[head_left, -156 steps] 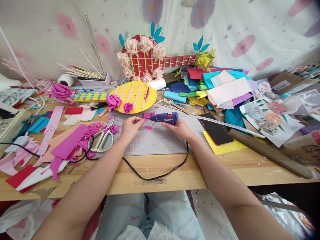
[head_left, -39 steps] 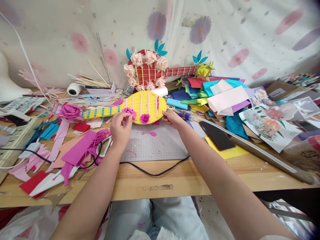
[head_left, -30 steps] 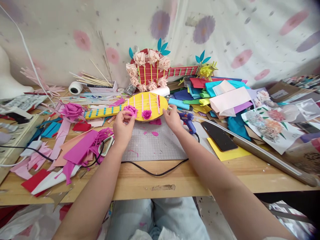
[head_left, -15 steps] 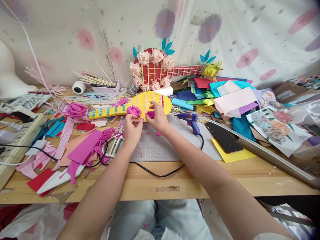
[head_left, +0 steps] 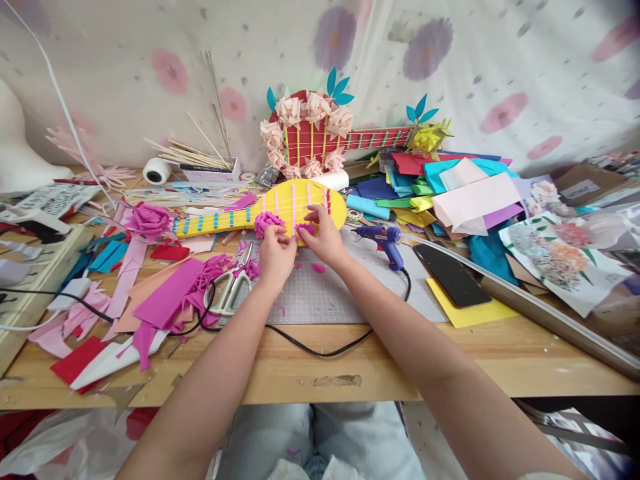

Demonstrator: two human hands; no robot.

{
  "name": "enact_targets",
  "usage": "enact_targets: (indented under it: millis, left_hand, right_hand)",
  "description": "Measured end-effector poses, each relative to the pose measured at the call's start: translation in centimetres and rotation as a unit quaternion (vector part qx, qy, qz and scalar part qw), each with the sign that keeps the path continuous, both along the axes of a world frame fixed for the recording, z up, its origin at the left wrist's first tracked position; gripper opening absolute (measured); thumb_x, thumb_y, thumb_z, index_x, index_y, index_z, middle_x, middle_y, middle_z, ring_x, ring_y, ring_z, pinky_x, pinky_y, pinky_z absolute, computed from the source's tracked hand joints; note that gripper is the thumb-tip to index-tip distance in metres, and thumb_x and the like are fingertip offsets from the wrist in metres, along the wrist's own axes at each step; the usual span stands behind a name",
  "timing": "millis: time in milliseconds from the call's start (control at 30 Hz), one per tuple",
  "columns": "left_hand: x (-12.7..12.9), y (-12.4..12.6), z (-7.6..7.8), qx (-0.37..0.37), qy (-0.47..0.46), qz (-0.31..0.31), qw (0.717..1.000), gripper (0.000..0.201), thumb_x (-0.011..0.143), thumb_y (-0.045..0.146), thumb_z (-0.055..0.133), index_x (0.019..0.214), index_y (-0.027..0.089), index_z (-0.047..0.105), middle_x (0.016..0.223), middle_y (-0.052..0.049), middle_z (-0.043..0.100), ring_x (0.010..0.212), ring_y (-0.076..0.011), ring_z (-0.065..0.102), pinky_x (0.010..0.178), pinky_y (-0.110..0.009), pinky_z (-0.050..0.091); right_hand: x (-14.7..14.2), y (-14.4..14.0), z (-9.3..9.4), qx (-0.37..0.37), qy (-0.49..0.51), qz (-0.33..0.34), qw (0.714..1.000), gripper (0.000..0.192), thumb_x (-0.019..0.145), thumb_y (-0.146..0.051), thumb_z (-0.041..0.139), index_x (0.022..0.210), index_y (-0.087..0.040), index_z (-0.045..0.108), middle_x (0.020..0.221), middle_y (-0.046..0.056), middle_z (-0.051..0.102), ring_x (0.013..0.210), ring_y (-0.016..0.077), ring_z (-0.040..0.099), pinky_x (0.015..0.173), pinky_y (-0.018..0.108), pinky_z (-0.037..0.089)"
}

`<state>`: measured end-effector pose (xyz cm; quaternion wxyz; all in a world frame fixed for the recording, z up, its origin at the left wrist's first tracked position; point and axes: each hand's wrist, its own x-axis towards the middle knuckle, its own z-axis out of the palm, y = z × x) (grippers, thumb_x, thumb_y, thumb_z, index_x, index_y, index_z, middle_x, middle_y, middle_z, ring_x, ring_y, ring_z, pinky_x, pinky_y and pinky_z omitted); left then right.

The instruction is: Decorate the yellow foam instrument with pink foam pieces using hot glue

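A yellow toy guitar (head_left: 284, 200) with blue frets and pale strings lies on the table, its neck pointing left. On its lower body a magenta paper rose (head_left: 269, 222) sits just above my left hand (head_left: 278, 255). That hand's thumb and fingers are pinched together at the guitar's near edge; what is between them is hidden. To the right, my right hand (head_left: 326, 239) has its fingers curled over a second magenta paper flower (head_left: 305, 231), pressed against the guitar body and partly covered. White-handled scissors (head_left: 231, 288) lie left of my left hand.
A blue glue gun (head_left: 383, 241) rests on the grey cutting mat (head_left: 350, 293), its black cable (head_left: 320, 351) looping in front. A phone (head_left: 450, 277) lies on yellow paper at right. Behind stands a red guitar (head_left: 300, 143) with pale roses. Magenta paper (head_left: 165, 297) lies left.
My left hand has shifted right, closer to my right hand, uncovering more of the scissors. My right hand stays at the second magenta flower. The view has shifted slightly.
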<state>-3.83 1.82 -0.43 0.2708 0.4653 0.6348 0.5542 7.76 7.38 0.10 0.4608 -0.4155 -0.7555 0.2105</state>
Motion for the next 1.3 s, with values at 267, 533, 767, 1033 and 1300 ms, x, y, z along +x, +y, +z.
enact_targets:
  millis: [267, 533, 767, 1033, 1300]
  left_hand:
    - [0.4, 0.3, -0.1, -0.005, -0.048, -0.009, 0.999, 0.024, 0.072, 0.019, 0.061, 0.087, 0.022, 0.042, 0.062, 0.006, 0.054, 0.045, -0.0113, 0.056, 0.043, -0.021, 0.042]
    - [0.6, 0.4, 0.2, -0.004, -0.071, -0.009, 0.997, 0.02, 0.074, 0.017, 0.06, 0.084, 0.021, 0.044, 0.062, 0.005, 0.054, 0.044, -0.0103, 0.056, 0.043, -0.021, 0.042]
    - [0.6, 0.0, 0.7, -0.012, -0.063, -0.011, 0.998, 0.014, 0.081, 0.031, 0.057, 0.084, 0.019, 0.049, 0.065, 0.002, 0.06, 0.042, -0.009, 0.055, 0.043, -0.02, 0.041]
    - [0.5, -0.5, 0.9, -0.046, -0.086, 0.0, 0.995, 0.027, 0.083, 0.045, 0.051, 0.085, 0.018, 0.054, 0.072, -0.003, 0.067, 0.048, -0.0128, 0.062, 0.033, -0.018, 0.031]
    - [1.2, -0.9, 2.1, -0.06, -0.215, -0.014, 0.975, 0.022, 0.083, 0.037, 0.052, 0.087, 0.015, 0.053, 0.087, -0.008, 0.069, 0.049, -0.0116, 0.064, 0.03, -0.015, 0.027]
  right_hand:
    - [0.0, -0.1, -0.4, 0.01, 0.002, -0.005, 1.0, 0.042, 0.074, -0.022, 0.056, 0.115, -0.021, 0.046, 0.1, 0.008, 0.06, 0.097, 0.0214, 0.056, 0.091, 0.04, 0.044]
    - [0.0, -0.1, -0.4, 0.016, 0.0, -0.003, 1.0, 0.042, 0.073, -0.02, 0.056, 0.115, -0.019, 0.047, 0.1, 0.008, 0.06, 0.1, 0.0218, 0.055, 0.093, 0.04, 0.044]
    - [0.1, -0.1, -0.3, 0.013, -0.009, -0.002, 1.0, 0.042, 0.074, -0.021, 0.055, 0.116, -0.02, 0.046, 0.101, 0.008, 0.06, 0.101, 0.022, 0.055, 0.092, 0.04, 0.044]
    - [0.0, -0.3, 0.0, -0.001, -0.017, -0.004, 1.0, 0.042, 0.075, -0.022, 0.055, 0.115, -0.015, 0.047, 0.103, 0.011, 0.059, 0.101, 0.022, 0.055, 0.093, 0.039, 0.043]
    - [0.1, -0.2, 0.0, 0.002, -0.016, -0.003, 1.0, 0.04, 0.076, -0.022, 0.055, 0.115, -0.018, 0.048, 0.102, 0.009, 0.06, 0.1, 0.0213, 0.055, 0.092, 0.039, 0.044]
